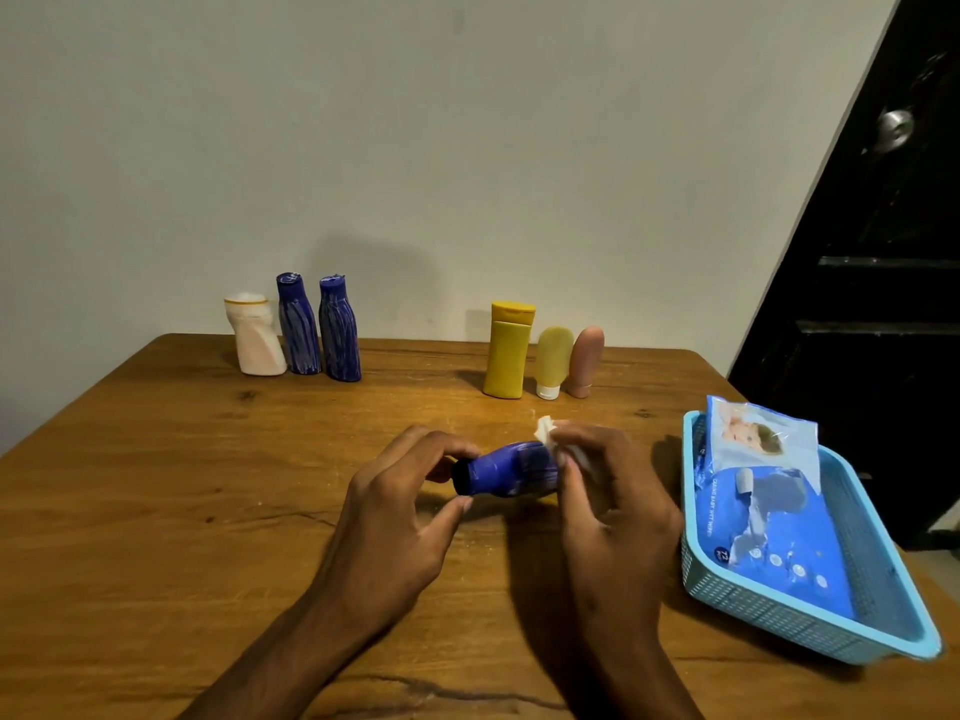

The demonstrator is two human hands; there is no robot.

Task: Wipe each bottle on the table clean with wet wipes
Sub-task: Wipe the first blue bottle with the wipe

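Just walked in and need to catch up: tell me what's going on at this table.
A person is cleaning bottles. The left hand holds a blue bottle sideways above the wooden table, gripping its dark cap end, while the right hand rubs it with a white wet wipe. Six more bottles stand along the far edge: a white one, two blue, then yellow, pale yellow and pink. The wipes pack sits in a light blue basket on the right.

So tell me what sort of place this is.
Probably a room in a home: a wooden table pushed against a plain painted wall, a dark door with a round knob on the right, and toiletry bottles lined up.
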